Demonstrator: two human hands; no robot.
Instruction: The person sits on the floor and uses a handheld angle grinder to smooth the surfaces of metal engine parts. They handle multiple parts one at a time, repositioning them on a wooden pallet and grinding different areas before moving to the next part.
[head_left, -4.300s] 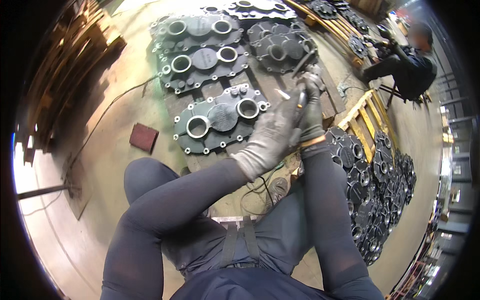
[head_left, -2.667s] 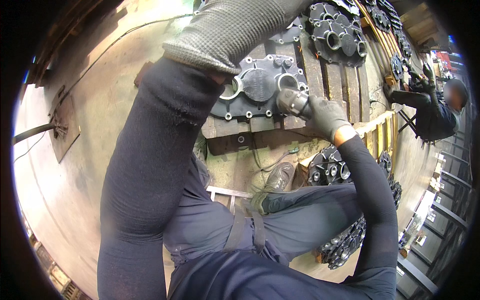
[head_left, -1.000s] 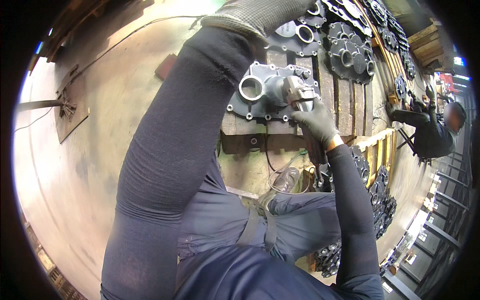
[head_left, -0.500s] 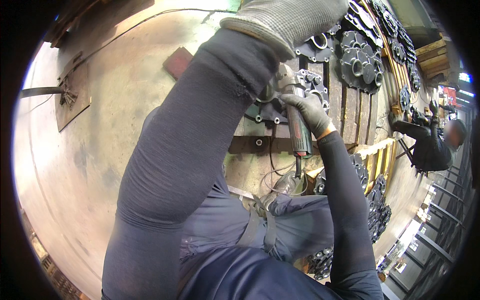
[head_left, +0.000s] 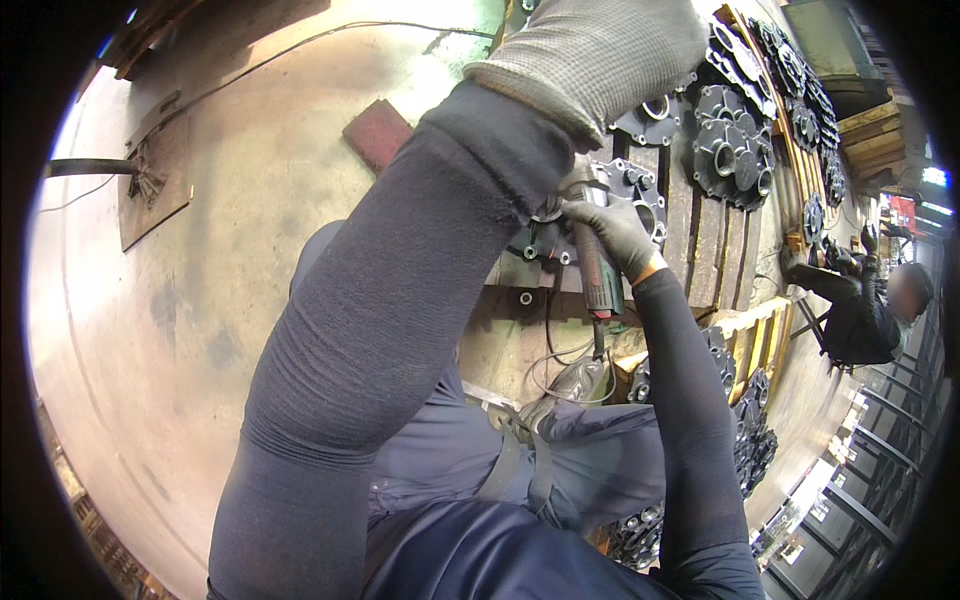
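Gripping hand: the right hand (head_left: 620, 238), in a grey glove, is wrapped round the body of a power tool (head_left: 597, 275), which points away from the person with its cord end toward the knees.
Raised hand: the left hand (head_left: 605, 60), in a pale knit glove, is close to the camera; its fingers are out of sight, so I cannot tell whether it holds anything.
Metal cover: the cover (head_left: 632, 182) lies on a wooden pallet (head_left: 707, 250), beyond the knees and partly hidden by the left sleeve (head_left: 385, 310).
Tool head: it is over the cover; whether it touches the surface cannot be made out.
Progress on this cover: the tool being in place suggests that work on it is in hand rather than finished, though no treated patch can be told from an untreated one.
Other covers: another cover (head_left: 652, 128) lies farther up the pallet, with a dark stack (head_left: 733, 150) to its right; none has a tool on it, and their finish does not show which are done or left.
Floor pile: more dark covers (head_left: 755, 430) sit at the right, near a yellow pallet (head_left: 760, 340), their state equally unclear.
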